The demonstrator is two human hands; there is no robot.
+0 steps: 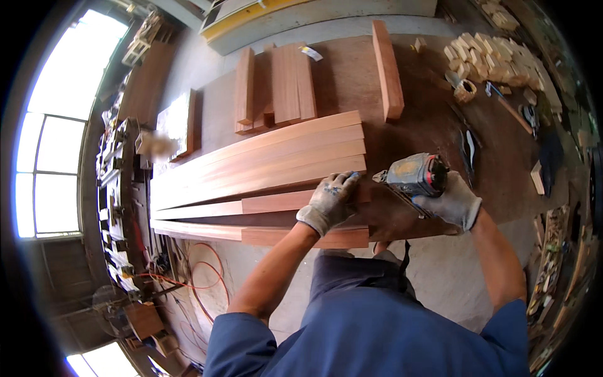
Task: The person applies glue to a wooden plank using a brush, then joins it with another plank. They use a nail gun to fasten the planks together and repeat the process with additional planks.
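Observation:
My right hand [453, 200], in a pale work glove, grips a nail gun [413, 176]. Its grey body is worn and its nose points left toward the board ends. My left hand [330, 200], also gloved and stained dark on the fingers, is closed over a reddish wooden board [270, 203] close to its right end. Beyond it, several long boards [301, 149] lie side by side, fanning apart slightly toward the right. Another narrow board [301, 236] runs along the near side of the table. A dark gap separates it from the held board.
Across the brown table [352, 75] stand an upright plank [387, 72], a stack of short boards [292, 85] and a pile of pale wood blocks [493, 60]. A tape roll [465, 92] and a hammer [512, 112] lie at right. An orange hose [217, 267] coils on the floor.

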